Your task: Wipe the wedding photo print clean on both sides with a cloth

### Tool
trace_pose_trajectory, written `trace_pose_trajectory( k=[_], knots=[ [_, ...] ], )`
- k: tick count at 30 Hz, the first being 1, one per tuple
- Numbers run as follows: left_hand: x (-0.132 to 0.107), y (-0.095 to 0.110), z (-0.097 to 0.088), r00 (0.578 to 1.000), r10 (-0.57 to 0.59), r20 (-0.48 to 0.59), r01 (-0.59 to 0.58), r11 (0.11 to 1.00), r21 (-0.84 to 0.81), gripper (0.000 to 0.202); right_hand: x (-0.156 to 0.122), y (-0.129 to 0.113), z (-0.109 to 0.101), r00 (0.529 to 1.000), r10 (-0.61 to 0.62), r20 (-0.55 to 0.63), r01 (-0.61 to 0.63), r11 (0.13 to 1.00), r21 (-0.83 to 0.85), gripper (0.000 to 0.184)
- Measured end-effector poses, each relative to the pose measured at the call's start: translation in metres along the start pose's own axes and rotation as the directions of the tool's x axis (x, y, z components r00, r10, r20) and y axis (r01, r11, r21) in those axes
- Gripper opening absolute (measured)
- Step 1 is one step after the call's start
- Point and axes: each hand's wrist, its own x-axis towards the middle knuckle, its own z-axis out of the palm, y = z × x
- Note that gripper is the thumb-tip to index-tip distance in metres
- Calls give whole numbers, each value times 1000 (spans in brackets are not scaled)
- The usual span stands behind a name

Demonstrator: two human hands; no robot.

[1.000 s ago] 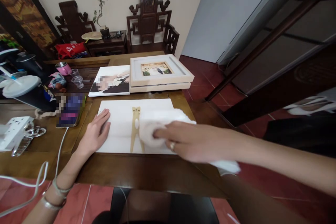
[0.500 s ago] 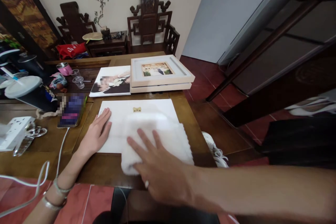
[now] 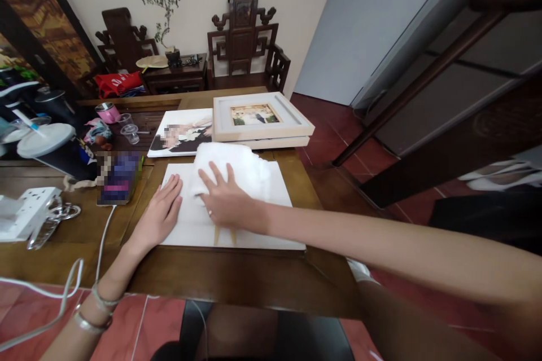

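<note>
A white flat panel (image 3: 271,231) lies on the wooden table in front of me. My left hand (image 3: 163,208) rests open on the panel's left edge, fingers stretched out and close together. On top of the panel's far half is a fluffy white cloth (image 3: 237,158), which reaches past the far edge. My right hand (image 3: 226,197) presses on the cloth with its fingers spread, palm down. Two narrow gold-coloured strips (image 3: 217,236) show on the panel below my right wrist. The cloth and my hand hide the panel's middle.
Behind the panel are a picture print (image 3: 182,138) and stacked pale wooden frames (image 3: 271,131). To the left are a phone (image 3: 121,177) on a cable, a lidded black cup (image 3: 55,152), a power strip (image 3: 36,208) and a clear hair claw (image 3: 53,220).
My right hand has slid the cloth away from me, from the panel's near right side to its far half. The gold hanger piece is now covered. My left hand has stayed in place.
</note>
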Motion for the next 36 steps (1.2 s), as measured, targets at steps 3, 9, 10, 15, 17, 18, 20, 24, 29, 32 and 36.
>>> trace_pose_trajectory(
  k=[3, 9, 10, 15, 17, 18, 20, 24, 29, 32, 36],
  knots=[
    [0, 0, 1, 1000, -10, -10, 10, 1000, -7, 54, -18, -22, 5, 993, -109, -33, 110, 994, 22, 38],
    [0, 0, 2, 1000, -22, -2, 22, 1000, -10, 54, -54, -60, -36, 958, -263, 109, 224, 932, 284, 34],
    [-1, 0, 2, 1000, -22, -3, 22, 1000, -9, 54, -52, -58, -42, 953, -272, 133, 217, 919, 329, 32],
    [-1, -1, 0, 1000, -6, 6, 6, 1000, -19, 53, -8, -22, -45, 965, -139, 221, 55, 936, 348, 32],
    [-1, -1, 0, 1000, -3, 10, 3, 1000, -25, 52, 14, -8, -35, 982, -52, 180, 7, 971, 240, 36],
    [-1, -1, 0, 1000, -4, 7, 5, 1000, -30, 51, 23, -4, -29, 986, -14, 166, -17, 983, 185, 40],
    [-1, -1, 0, 1000, -11, -11, 11, 999, -41, 49, 33, -2, -15, 989, 47, 138, -60, 994, 90, 46],
    [-1, -5, 1, 1000, 0, -27, -2, 998, -60, 52, 18, -23, 6, 999, -27, 22, 27, 1000, -1, 46],
    [-2, -9, 2, 1000, -2, -18, 1, 997, -83, 52, -36, -63, -8, 972, -236, 6, 234, 966, 111, 37],
    [-2, -8, 3, 1000, -5, -27, 2, 996, -86, 50, -49, -69, -31, 944, -327, 44, 302, 909, 286, 30],
    [-1, -6, 2, 1000, -10, -28, 7, 995, -95, 51, -28, -40, -51, 952, -220, 212, 109, 892, 438, 25]
  ],
)
